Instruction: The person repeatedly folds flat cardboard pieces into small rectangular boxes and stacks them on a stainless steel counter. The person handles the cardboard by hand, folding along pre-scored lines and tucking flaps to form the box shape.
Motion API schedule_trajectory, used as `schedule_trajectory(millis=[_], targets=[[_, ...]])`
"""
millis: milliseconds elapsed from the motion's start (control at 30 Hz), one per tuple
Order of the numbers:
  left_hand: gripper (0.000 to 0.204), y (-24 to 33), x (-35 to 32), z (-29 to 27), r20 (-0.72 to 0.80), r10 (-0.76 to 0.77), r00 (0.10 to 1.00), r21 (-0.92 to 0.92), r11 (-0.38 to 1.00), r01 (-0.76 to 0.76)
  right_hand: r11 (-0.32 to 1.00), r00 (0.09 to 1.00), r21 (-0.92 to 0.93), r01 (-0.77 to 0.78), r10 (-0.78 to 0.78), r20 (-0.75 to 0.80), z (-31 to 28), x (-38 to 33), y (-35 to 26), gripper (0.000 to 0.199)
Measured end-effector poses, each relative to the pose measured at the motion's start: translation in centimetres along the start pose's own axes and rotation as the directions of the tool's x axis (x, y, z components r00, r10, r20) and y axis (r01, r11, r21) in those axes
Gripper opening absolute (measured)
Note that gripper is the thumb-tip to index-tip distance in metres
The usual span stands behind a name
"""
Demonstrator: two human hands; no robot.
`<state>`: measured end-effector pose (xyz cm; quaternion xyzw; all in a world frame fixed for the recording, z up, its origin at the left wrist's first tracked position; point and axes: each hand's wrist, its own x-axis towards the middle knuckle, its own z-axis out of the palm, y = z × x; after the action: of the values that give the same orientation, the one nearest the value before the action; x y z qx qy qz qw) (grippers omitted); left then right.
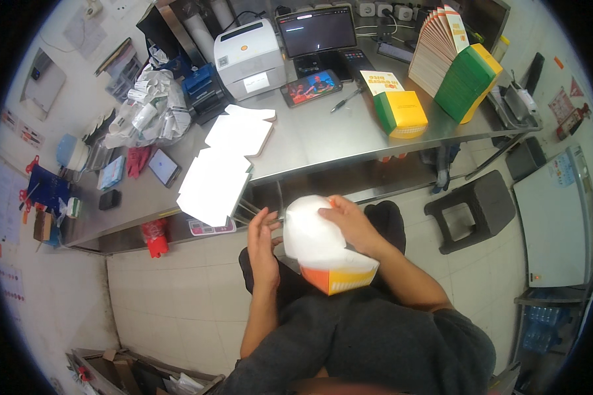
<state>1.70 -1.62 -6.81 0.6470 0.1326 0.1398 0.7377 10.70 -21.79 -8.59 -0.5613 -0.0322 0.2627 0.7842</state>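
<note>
Over my lap is a partly folded paper food box [316,230], white inside with orange and yellow outer sides. My right hand [356,227] grips its raised white flap, thumb on the white face and the other fingers hidden behind. Just left of the box, my left hand [263,247] is open, its fingers apart and close to the box's edge; whether they touch it I cannot tell. Flat white box blanks [214,184] lie stacked at the table's front edge, with another white stack [240,131] behind them.
On the steel table [296,141] stand a folded green and yellow box [402,115], a tall row of nested boxes [468,85], a label printer [249,59], a phone playing video [311,87] and a pen [344,102]. A dark stool [481,210] stands at the right.
</note>
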Motion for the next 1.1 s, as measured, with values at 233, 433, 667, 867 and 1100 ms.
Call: schedule_trajectory(millis=[233, 433, 667, 867, 1100], targets=[[0.067, -1.1, 0.7, 0.4, 0.157, -0.143, 0.977, -0.241, 0.954, 0.178, 0.995, 0.993, 0.094, 0.036, -0.046, 0.113, 3.1, -0.4, 1.1, 0.059], [0.058, -0.7, 0.1, 0.7, 0.301, -0.330, 0.895, -0.296, 0.860, 0.417, 0.969, 0.977, 0.182, -0.165, 0.134, 0.168, 2.6, -0.8, 0.0, 0.059], [0.046, -1.2, 1.3, 0.7, 0.221, -0.244, 0.944, -0.266, 0.916, 0.299, 0.995, 0.988, -0.022, -0.099, 0.100, 0.121, 2.9, -0.6, 1.0, 0.060], [0.040, -1.7, 1.2, 1.2, 0.120, -0.102, 0.988, 0.240, 0.968, 0.071, 0.864, 0.996, -0.496, 0.084, -0.066, 0.055, 2.5, 0.1, 0.4, 0.062], [0.035, -2.7, 1.0, 1.8, 0.221, -0.098, 0.970, 0.113, 0.991, 0.074, 0.733, 0.960, -0.653, 0.192, -0.279, -0.031, 2.3, 0.4, -1.2, 0.057]])
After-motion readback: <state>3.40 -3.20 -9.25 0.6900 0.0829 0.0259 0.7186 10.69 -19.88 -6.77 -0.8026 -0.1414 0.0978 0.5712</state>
